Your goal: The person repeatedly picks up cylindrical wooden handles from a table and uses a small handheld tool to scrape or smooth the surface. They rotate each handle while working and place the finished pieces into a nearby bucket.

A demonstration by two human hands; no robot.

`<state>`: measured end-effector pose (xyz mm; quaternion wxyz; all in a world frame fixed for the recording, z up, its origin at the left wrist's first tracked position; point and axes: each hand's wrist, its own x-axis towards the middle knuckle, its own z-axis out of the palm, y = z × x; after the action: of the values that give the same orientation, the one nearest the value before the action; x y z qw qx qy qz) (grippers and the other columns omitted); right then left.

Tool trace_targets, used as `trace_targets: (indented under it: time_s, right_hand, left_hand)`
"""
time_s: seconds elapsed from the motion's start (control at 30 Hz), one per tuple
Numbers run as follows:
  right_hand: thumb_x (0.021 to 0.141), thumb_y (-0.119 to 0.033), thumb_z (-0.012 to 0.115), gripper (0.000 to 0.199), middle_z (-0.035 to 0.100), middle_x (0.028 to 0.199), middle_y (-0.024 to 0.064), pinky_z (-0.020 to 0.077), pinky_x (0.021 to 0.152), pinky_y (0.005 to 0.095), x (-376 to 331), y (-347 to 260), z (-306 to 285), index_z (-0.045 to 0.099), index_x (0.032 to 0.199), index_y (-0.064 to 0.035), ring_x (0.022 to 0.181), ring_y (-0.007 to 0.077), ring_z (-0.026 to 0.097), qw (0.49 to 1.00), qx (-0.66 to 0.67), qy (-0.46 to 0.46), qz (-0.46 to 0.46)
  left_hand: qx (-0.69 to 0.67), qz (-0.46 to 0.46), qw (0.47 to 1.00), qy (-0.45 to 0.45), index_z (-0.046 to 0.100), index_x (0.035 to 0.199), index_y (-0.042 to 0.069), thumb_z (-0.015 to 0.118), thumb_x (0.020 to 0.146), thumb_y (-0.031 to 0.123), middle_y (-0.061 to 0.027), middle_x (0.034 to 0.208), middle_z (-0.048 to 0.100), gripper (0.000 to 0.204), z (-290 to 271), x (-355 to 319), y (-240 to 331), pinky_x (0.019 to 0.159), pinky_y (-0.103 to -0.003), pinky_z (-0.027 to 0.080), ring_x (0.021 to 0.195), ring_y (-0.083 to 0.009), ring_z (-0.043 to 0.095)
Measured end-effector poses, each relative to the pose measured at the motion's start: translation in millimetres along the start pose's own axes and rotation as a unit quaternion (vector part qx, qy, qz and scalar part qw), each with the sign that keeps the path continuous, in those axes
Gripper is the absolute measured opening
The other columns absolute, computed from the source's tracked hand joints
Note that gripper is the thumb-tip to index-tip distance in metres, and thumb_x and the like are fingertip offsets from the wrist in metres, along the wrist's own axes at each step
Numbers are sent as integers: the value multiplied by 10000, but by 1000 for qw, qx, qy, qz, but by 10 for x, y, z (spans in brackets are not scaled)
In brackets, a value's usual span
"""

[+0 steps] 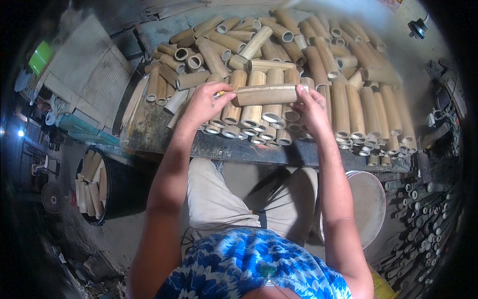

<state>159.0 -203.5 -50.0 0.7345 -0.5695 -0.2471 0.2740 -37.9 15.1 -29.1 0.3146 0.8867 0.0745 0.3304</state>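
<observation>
A bamboo tube (pixel 266 96) lies level across the space between my hands, above the near row of tubes. My right hand (pixel 312 105) grips its right end, thumb on top. At the other end, the closed fingers of my left hand (pixel 206 103) pinch a small thing with a bit of yellow, mostly hidden, and almost touch the tube. A thin pale strip runs along the tube's upper edge; whether it is a cut edge or a separate strip, I cannot tell.
Many cut bamboo tubes (pixel 259 42) are heaped on a dark wooden table (pixel 219 148). A black bucket (pixel 124 192) of bamboo pieces stands at the left, a round pale-lidded container (pixel 366 204) at the right. Long thin poles (pixel 418 234) are stacked at the far right.
</observation>
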Motion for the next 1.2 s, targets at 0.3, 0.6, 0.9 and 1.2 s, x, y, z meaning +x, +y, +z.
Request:
trace_targets:
  time_s: [0.3, 0.6, 0.9, 1.2]
  right_hand:
    - [949, -317, 600, 269, 643, 942, 16, 504, 778, 291, 26, 39, -26, 640, 1000, -56, 856, 114, 601, 1000, -3, 0, -10]
    - [944, -338, 603, 328, 650, 986, 57, 528, 785, 312, -4, 27, -28, 642, 1023, -22, 882, 133, 611, 1000, -16, 7, -19]
    - [937, -321, 616, 305, 652, 959, 55, 539, 759, 305, 1, 33, -22, 647, 1017, -28, 842, 133, 616, 1000, 1, 12, -8]
    - [937, -314, 616, 294, 647, 932, 44, 539, 748, 306, 4, 34, -21, 650, 991, -28, 839, 122, 607, 1000, -12, 12, -14]
  left_hand:
    - [14, -19, 1000, -8, 698, 916, -10, 716, 829, 178, -150, 865, 683, 209, -19, 7, 53, 735, -342, 498, 822, -269, 658]
    - [-155, -111, 982, -9, 678, 1105, 13, 657, 887, 132, -75, 976, 697, 249, -43, 65, 125, 782, -256, 506, 874, -113, 624]
    - [-228, -88, 969, -34, 680, 969, -3, 639, 859, 101, -38, 805, 676, 156, 144, 239, 277, 644, -212, 470, 729, -53, 582]
    - [-211, -113, 969, -65, 658, 953, -3, 610, 857, 77, -62, 841, 674, 133, 280, 246, 171, 697, -231, 488, 801, -112, 626]
